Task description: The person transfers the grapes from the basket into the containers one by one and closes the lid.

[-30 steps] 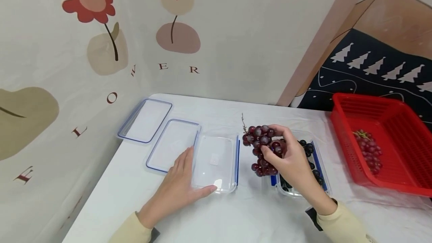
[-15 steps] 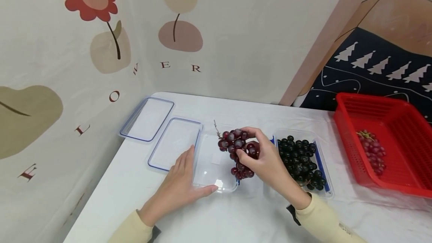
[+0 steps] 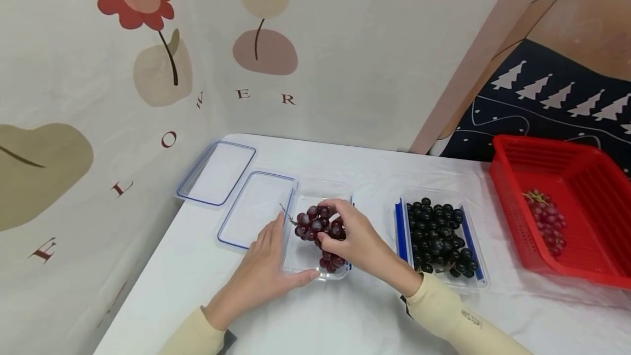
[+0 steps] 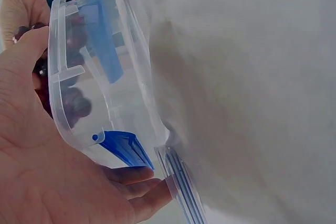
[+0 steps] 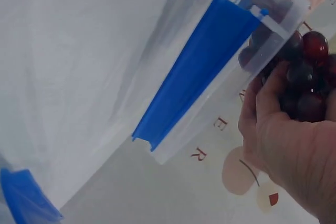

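Note:
My right hand (image 3: 356, 240) holds a bunch of dark red grapes (image 3: 309, 225) in the head view, thumb on the near side. The bunch is over and partly inside a clear plastic food container (image 3: 298, 256); a thin bare stem sticks out to the left. My left hand (image 3: 263, 267) rests against that container's near left corner, fingers straight along its left side and thumb at its front edge. In the left wrist view, grapes (image 4: 77, 106) show through the clear wall. A blue side flap (image 5: 194, 72) hangs down in the right wrist view.
To the right, a second clear container with blue flaps (image 3: 401, 232) holds black grapes (image 3: 439, 240). Beyond it stands a red plastic basket (image 3: 596, 201) with a pinkish-red grape bunch (image 3: 547, 223). Two blue-edged clear lids (image 3: 256, 210) lie at the left.
My right hand has carried the red grapes leftward from beside the black-grape container to the clear container, and lowered them. My left hand has stayed in place.

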### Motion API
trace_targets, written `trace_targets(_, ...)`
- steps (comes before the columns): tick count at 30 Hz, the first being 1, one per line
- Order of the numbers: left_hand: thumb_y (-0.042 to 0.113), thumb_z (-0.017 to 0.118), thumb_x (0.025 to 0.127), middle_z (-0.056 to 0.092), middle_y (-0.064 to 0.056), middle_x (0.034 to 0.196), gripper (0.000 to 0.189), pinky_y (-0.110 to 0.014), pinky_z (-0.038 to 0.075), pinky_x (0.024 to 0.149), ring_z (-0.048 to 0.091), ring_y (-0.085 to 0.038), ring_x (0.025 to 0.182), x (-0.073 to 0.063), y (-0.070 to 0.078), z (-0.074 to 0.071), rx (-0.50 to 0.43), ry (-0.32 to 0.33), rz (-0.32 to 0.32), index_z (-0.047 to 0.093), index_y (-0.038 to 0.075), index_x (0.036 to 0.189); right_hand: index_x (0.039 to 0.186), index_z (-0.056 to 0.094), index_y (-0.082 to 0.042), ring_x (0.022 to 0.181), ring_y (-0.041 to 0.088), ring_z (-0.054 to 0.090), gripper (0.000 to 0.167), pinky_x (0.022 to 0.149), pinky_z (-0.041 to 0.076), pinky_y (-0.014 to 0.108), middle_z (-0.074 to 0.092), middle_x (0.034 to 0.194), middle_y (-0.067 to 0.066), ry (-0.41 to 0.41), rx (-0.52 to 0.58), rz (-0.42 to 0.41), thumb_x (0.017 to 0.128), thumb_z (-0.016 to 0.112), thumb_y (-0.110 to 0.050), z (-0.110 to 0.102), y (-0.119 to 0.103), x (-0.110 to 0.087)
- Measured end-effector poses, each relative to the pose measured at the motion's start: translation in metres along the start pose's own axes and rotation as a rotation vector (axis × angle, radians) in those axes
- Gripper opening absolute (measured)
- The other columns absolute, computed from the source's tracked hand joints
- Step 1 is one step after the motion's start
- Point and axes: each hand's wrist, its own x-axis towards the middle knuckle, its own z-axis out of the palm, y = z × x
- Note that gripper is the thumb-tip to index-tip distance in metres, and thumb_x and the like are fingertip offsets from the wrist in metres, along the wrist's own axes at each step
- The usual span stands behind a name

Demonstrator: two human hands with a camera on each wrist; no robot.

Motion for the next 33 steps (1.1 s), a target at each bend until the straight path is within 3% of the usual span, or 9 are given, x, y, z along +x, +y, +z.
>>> trace_targets(8,0.084,0.075,0.083,0.028,-0.034,0.17,0.143,-0.069,0.029,0.122,0.028,-0.048,0.158,-0.001,0.003,-0.002,-0.001,-0.026,-0.014,0.008,-0.005,0.172,0.149,0.058,-0.002,0.127,0.023,0.063,0.054,0.107,0.054,0.045,0.063,0.144,0.012,-0.229,-0.073,-0.04,0.099,0.077,-0.008,0.002,0.013,0.005)
trace_targets(17,0.083,0.076,0.083,0.029,-0.033,0.17,0.142,-0.069,0.029,0.122,0.029,-0.047,0.158,-0.002,0.003,-0.003,-0.013,-0.024,-0.005,0.008,-0.004,0.173,0.147,0.063,-0.008,0.112,0.011,0.062,0.047,0.097,0.054,0.03,0.068,0.134,0.003,-0.485,-0.171,-0.195,0.103,0.078,-0.013,0.006,0.012,0.012)
trace_targets(22,0.086,0.074,0.083,0.026,-0.03,0.172,0.143,-0.069,0.028,0.123,0.027,-0.045,0.159,-0.001,0.003,-0.002,-0.018,-0.022,0.004,0.007,-0.003,0.173,0.15,0.067,-0.012,0.12,0.014,0.061,0.048,0.103,0.05,0.036,0.07,0.136,0.002,-0.487,-0.287,-0.316,0.104,0.079,-0.024,0.005,0.011,0.012)
trace_targets(25,0.087,0.074,0.082,0.026,-0.031,0.172,0.144,-0.068,0.028,0.123,0.027,-0.045,0.159,-0.001,0.003,-0.003,-0.012,-0.026,0.0,0.006,-0.003,0.173,0.147,0.069,-0.016,0.117,0.017,0.061,0.046,0.098,0.05,0.041,0.071,0.132,0.001,-0.439,-0.398,-0.376,0.104,0.078,-0.029,0.007,0.013,0.012)
trace_targets(28,0.085,0.075,0.083,0.027,-0.033,0.171,0.143,-0.068,0.028,0.123,0.027,-0.047,0.159,-0.001,0.001,-0.003,-0.002,-0.027,0.004,0.006,-0.003,0.173,0.139,0.071,-0.014,0.109,0.017,0.063,0.041,0.095,0.054,0.036,0.069,0.126,0.004,-0.365,-0.473,-0.447,0.101,0.083,-0.026,0.017,0.014,0.013)
trace_targets(30,0.083,0.076,0.084,0.026,-0.033,0.171,0.142,-0.068,0.027,0.123,0.027,-0.047,0.159,-0.002,0.0,-0.004,-0.006,-0.025,0.012,0.006,-0.003,0.173,0.135,0.071,-0.013,0.105,0.016,0.063,0.039,0.093,0.056,0.031,0.066,0.123,0.005,-0.343,-0.487,-0.479,0.1,0.085,-0.023,0.023,0.013,0.013)
trace_targets(33,0.083,0.076,0.083,0.025,-0.032,0.173,0.142,-0.069,0.028,0.122,0.026,-0.047,0.159,-0.003,-0.001,-0.003,-0.017,-0.022,0.022,0.006,-0.002,0.173,0.135,0.073,-0.012,0.105,0.012,0.061,0.032,0.094,0.054,0.026,0.065,0.123,0.003,-0.378,-0.394,-0.461,0.104,0.079,-0.021,0.025,0.012,0.012)
